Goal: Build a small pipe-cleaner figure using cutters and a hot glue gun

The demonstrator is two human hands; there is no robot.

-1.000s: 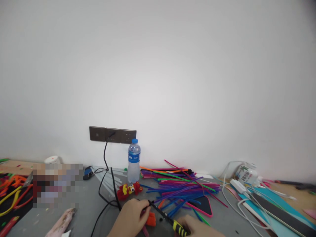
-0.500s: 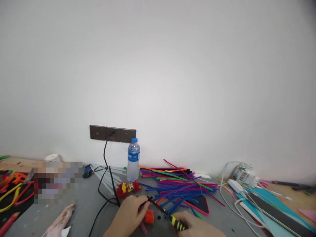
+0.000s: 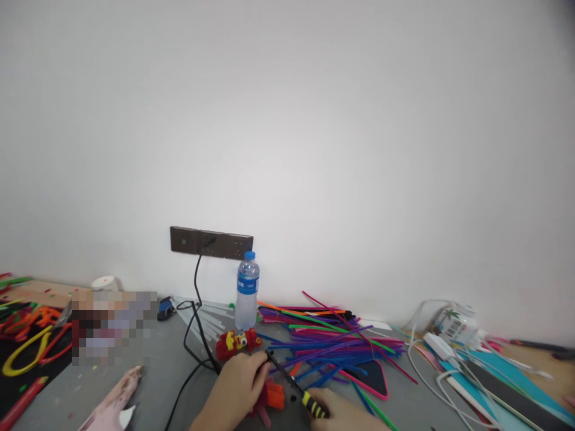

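Yellow and black stripes marked the tool (image 3: 315, 406), held by its handle in the right hand (image 3: 344, 413). It slanted away to the left hand (image 3: 238, 383), its tip nearest those fingers; whether they pinched anything, I couldn't tell.

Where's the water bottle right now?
In the head view, the water bottle stands upright left of centre, behind the red-and-yellow figure and just left of the pipe cleaners.
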